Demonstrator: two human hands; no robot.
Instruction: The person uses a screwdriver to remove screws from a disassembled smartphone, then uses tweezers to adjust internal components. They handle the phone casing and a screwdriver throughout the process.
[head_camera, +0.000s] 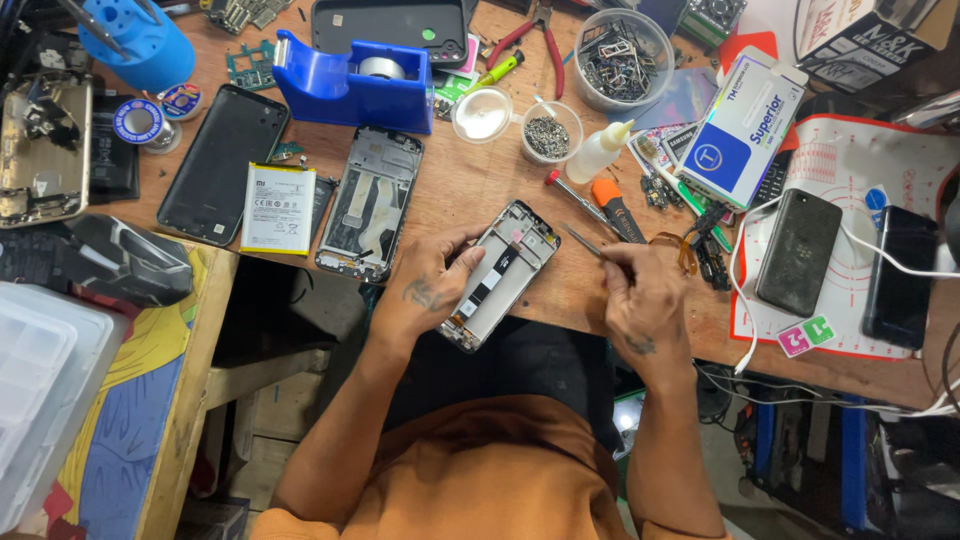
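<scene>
My left hand (425, 285) grips an opened phone frame (505, 268), silver with its insides facing up, tilted over the front edge of the wooden bench (470, 190). My right hand (640, 295) is closed on thin metal tweezers (583, 240), whose tip points toward the top right corner of the frame and sits just beside it. An orange-handled screwdriver (612, 208) and a red-tipped one (575, 196) lie just beyond my right hand.
Another stripped phone frame (370, 205), a white battery (278, 208) and a black back cover (222, 165) lie left. A blue tape dispenser (350, 82), cups of screws (547, 132), a glue bottle (598, 152) and red pliers (545, 40) stand behind. Two phones (798, 250) rest on a mat at right.
</scene>
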